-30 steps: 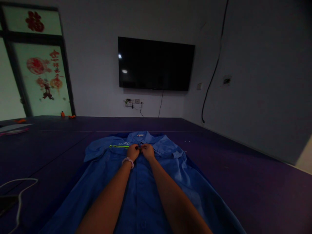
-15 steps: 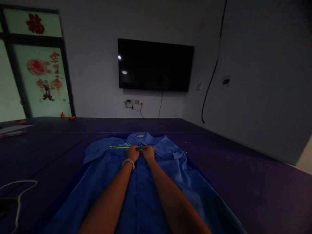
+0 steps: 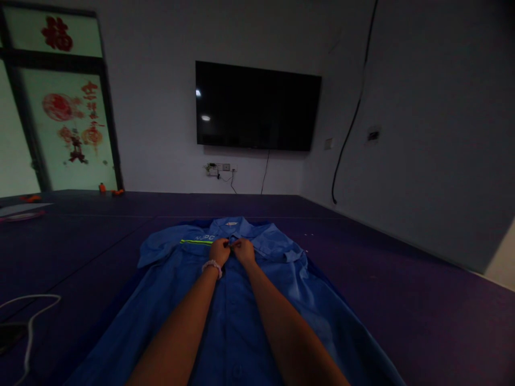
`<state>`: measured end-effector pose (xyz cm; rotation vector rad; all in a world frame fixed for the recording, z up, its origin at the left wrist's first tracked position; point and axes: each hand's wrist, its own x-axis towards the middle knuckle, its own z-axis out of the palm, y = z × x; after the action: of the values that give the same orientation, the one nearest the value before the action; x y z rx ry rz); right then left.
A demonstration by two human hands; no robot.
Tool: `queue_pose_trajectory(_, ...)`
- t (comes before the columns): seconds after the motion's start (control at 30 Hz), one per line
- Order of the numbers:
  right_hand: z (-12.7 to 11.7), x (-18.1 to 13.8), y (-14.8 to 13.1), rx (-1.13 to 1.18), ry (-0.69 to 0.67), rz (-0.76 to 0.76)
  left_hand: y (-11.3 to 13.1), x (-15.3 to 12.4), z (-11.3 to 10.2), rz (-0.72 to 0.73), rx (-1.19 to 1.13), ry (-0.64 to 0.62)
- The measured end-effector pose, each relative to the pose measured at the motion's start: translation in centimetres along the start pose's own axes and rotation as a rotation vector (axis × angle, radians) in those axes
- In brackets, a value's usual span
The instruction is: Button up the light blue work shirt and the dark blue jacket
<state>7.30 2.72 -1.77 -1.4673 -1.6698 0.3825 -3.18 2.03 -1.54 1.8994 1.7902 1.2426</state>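
A blue work shirt (image 3: 273,289) with a yellow-green reflective stripe (image 3: 196,242) lies spread flat on a dark purple surface (image 3: 402,300), collar away from me. My left hand (image 3: 219,252), with a pale bead bracelet on the wrist, and my right hand (image 3: 243,251) meet at the shirt's front closure just below the collar. Both hands are closed, pinching the fabric edges there. What sits between the fingertips is too small to make out.
A white cable (image 3: 32,316) lies at the left edge of the surface. A black TV (image 3: 257,105) hangs on the far wall above a socket with a cord. Glass doors with red paper decorations (image 3: 72,123) stand at the left. A black cable runs down the right wall.
Both hands stay pinched at the same spot on the shirt front. Only the view shifts slightly.
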Motion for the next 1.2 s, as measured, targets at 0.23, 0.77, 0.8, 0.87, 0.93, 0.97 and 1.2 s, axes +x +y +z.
queue_pose_trajectory(0.23, 0.19, 0.12, 0.29, 0.029, -0.038, -0.044, -0.01, 0.09, 0.0, 0.002, 0.002, -0.009)
queue_pose_trajectory(0.77, -0.2, -0.15, 0.03, -0.03, -0.087, -0.097, 0.49, -0.12, -0.32, 0.039, -0.065, -0.011)
queue_pose_trajectory(0.8, -0.2, -0.13, 0.02, -0.028, -0.082, -0.093, 0.51, -0.13, -0.34, 0.043, -0.067, -0.014)
queue_pose_trajectory(0.87, -0.17, -0.09, -0.02, -0.021, -0.074, -0.082, 0.49, -0.13, -0.32, 0.044, -0.068, -0.015)
queue_pose_trajectory(0.93, -0.13, -0.08, -0.08, -0.019, -0.067, -0.069, 0.4, -0.08, -0.25, 0.039, -0.065, -0.013)
queue_pose_trajectory(0.97, -0.11, -0.09, -0.12, -0.017, -0.065, -0.064, 0.33, -0.05, -0.2, 0.035, -0.063, -0.01)
queue_pose_trajectory(1.2, -0.06, -0.27, -0.18, 0.042, -0.063, -0.057, -0.09, 0.14, 0.01, 0.029, -0.067, -0.008)
